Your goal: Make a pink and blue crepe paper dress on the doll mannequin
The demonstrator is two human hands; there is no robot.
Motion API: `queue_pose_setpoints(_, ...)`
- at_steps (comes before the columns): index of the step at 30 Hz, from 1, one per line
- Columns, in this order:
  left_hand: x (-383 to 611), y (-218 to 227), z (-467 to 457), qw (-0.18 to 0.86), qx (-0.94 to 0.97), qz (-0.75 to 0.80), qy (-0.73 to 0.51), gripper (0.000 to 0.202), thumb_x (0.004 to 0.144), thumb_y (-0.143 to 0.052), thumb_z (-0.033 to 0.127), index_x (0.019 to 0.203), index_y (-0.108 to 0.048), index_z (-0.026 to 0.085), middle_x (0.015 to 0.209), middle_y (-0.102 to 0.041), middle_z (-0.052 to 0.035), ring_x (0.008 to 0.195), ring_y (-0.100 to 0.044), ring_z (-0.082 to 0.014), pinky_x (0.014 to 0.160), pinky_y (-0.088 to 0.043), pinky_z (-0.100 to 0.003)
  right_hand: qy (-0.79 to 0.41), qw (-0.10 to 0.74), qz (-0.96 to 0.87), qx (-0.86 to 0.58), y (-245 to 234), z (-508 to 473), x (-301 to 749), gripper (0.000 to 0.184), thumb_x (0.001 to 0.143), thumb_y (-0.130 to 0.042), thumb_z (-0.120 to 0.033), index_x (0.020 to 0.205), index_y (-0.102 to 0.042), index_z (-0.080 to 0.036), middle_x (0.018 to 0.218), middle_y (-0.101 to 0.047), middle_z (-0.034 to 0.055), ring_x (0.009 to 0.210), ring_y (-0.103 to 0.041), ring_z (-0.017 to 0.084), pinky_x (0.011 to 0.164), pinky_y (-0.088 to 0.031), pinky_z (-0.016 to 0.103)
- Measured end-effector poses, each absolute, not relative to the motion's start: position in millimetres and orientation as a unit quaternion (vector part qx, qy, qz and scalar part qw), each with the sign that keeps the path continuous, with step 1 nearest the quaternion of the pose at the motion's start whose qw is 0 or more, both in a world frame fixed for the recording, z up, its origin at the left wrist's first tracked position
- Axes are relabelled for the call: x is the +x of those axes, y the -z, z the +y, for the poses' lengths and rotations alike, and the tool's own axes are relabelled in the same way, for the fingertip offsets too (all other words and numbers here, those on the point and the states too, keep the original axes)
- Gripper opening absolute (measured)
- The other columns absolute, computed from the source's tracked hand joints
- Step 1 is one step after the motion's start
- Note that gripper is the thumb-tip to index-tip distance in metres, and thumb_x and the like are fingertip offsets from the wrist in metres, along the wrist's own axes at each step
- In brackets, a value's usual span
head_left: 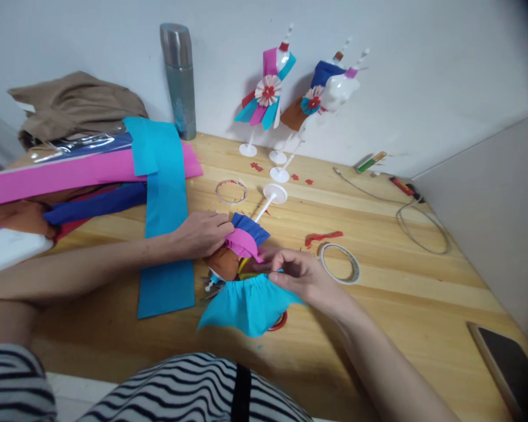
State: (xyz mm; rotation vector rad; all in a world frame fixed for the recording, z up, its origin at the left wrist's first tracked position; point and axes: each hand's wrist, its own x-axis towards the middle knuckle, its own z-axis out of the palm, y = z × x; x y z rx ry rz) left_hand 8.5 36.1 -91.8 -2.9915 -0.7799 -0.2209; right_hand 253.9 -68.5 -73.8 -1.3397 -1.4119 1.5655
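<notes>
My left hand (206,234) is closed around a small dress-form stand (266,205), which lies tilted with its round white base pointing away from me. Brown, pink and blue crepe paper (243,241) wraps the form. My right hand (301,275) pinches the gathered upper edge of a turquoise crepe paper piece (249,308), which fans out below the fingers. Partly hidden under the papers are scissors with a red handle (281,321). Beneath my left wrist lies a long turquoise crepe strip (166,234).
Several dressed or bare white dress forms (268,94) stand at the wall beside a thermos (179,88). Folded crepe paper (92,167) is piled at left. A tape roll (339,264), red scraps (323,237), a cable (405,223) and a phone (506,363) lie at right.
</notes>
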Motion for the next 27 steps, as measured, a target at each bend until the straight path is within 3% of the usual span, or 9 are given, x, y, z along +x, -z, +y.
queue_pose_setpoints(9, 1.3, 100.8, 35.2, 0.056, -0.970, -0.224, 0.079, 0.028, 0.100, -0.038, 0.017, 0.086, -0.063, 0.017, 0.092, -0.068, -0.0075, 0.082, -0.059, -0.0195, 0.072, -0.041, -0.032, -0.598, 0.318, -0.519, -0.522, 83.3, -66.6, 254.5, 0.044, 0.069, -0.082, -0.055, 0.067, -0.056, -0.019, 0.062, -0.055, -0.0013, 0.056, -0.045, 0.011, 0.052, -0.033, 0.025)
queue_pose_setpoints(20, -0.2, 95.7, 28.8, 0.042, -0.963, -0.258, 0.068, 0.035, 0.099, -0.034, 0.019, 0.082, -0.065, 0.021, 0.073, -0.065, -0.0073, 0.076, -0.057, -0.0213, 0.070, -0.042, -0.035, -0.661, 0.325, -0.438, -0.515, 81.9, -68.1, 254.4, 0.045, 0.064, -0.087, -0.051, 0.069, -0.055, -0.019, 0.062, -0.059, -0.0024, 0.053, -0.046, 0.010, 0.052, -0.032, 0.024)
queue_pose_setpoints(23, -0.1, 96.1, 29.1, 0.040, -0.962, -0.254, 0.092, 0.030, 0.099, -0.038, 0.022, 0.085, -0.064, 0.019, 0.087, -0.070, -0.0081, 0.083, -0.060, -0.0210, 0.076, -0.045, -0.034, -0.662, 0.325, -0.443, -0.509, 81.5, -68.5, 254.6, 0.043, 0.065, -0.087, -0.049, 0.069, -0.057, -0.020, 0.064, -0.061, -0.0013, 0.057, -0.052, 0.012, 0.055, -0.039, 0.026)
queue_pose_setpoints(27, 0.8, 95.4, 31.8, 0.030, -0.968, -0.209, 0.138, 0.027, 0.101, -0.040, 0.021, 0.107, -0.066, 0.017, 0.118, -0.069, -0.0104, 0.102, -0.062, -0.0211, 0.087, -0.049, -0.034, -0.649, 0.316, -0.470, -0.508, 79.5, -68.1, 255.7, 0.040, 0.068, -0.085, -0.050, 0.070, -0.059, -0.020, 0.067, -0.063, 0.0009, 0.065, -0.060, 0.016, 0.061, -0.045, 0.029)
